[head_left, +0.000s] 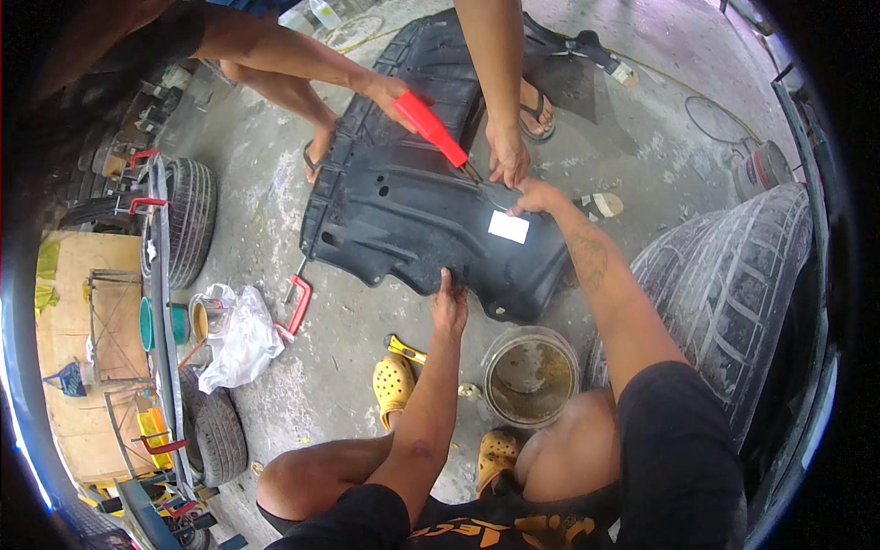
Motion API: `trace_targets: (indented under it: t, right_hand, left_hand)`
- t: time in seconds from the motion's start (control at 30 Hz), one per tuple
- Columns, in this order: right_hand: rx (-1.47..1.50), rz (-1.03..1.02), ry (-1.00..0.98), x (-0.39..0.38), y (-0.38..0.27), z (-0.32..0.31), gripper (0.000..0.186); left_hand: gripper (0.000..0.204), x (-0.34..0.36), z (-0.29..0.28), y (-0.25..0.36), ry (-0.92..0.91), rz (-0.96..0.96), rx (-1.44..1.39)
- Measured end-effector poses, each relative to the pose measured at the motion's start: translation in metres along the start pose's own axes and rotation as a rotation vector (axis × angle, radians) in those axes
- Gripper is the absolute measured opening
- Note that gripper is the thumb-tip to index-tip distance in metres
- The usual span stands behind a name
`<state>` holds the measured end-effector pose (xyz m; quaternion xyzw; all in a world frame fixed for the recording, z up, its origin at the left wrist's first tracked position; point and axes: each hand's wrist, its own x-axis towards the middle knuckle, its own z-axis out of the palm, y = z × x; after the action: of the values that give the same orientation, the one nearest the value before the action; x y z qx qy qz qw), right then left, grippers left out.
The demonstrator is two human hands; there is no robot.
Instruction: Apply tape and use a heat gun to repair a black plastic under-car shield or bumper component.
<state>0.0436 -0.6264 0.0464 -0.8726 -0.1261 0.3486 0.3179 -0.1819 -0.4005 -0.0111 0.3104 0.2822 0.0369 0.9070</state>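
Observation:
A large black moulded plastic panel (403, 215), with holes, ribs and a white label (509, 227), lies in front of me. My left hand (449, 307) grips its near edge, thumb on top and the other fingers mostly hidden beneath. At the panel's right edge my right hand (539, 197) is closed, its fingertips beside a dark grey flat piece (498, 194). Across from me, a co-worker's left-side hand (390, 96) holds a red-handled tool (431, 128) with a thin metal shaft reaching that piece. The co-worker's other hand (507, 156) presses there, close to my fingers.
A round bucket (532, 376) stands by my right knee, and a large tyre (733, 275) is at the right. A yellow utility knife (405, 349), a red clamp (299, 307) and a white plastic bag (243, 339) lie left. More tyres (192, 220) flank a metal rail.

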Motion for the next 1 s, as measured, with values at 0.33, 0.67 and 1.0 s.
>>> trace_targets:
  t: [0.33,0.67,1.0]
  right_hand:
    - [-0.05,-0.032,0.013,-0.003,-0.016,-0.006,0.085]
    - [-0.076,-0.029,-0.046,0.019,-0.027,0.003,0.094]
    - [-0.022,-0.01,0.034,-0.006,-0.024,-0.007,0.068]
  left_hand:
    - [0.048,0.003,-0.005,0.002,-0.011,0.031,0.019]
    - [0.05,-0.003,-0.016,0.01,-0.012,0.08,-0.036]
    - [0.053,-0.002,0.002,0.009,-0.007,0.115,0.03]
